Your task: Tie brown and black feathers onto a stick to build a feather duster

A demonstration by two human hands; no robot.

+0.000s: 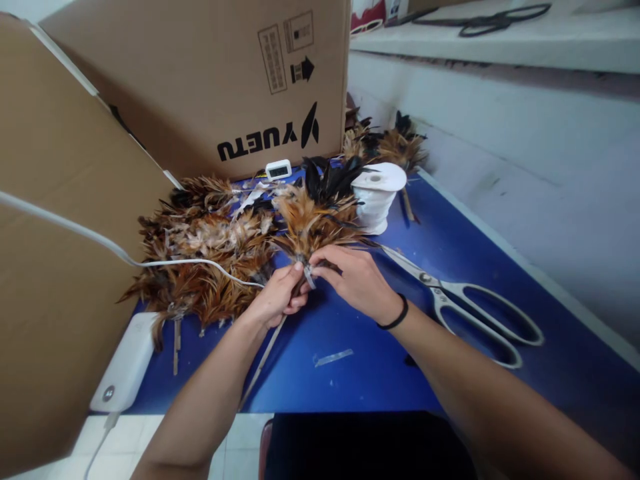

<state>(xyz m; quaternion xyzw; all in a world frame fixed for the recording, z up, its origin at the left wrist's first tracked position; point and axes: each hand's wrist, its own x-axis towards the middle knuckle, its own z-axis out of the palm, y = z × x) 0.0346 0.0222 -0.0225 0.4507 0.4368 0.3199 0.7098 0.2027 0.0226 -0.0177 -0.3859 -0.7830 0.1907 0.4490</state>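
Note:
A bunch of brown and black feathers fans out above both hands at the middle of the blue table. My left hand is closed around the bunch's base and a thin stick that runs down toward me. My right hand pinches a pale strip wound at that base, fingertips touching the left hand's. A roll of white tape or string stands just behind the bunch.
Large scissors lie to the right of my right hand. A heap of feather bundles lies left. Cardboard boxes wall the left and back. A white power bank with cable sits at the front left. A small white timer stands by the box.

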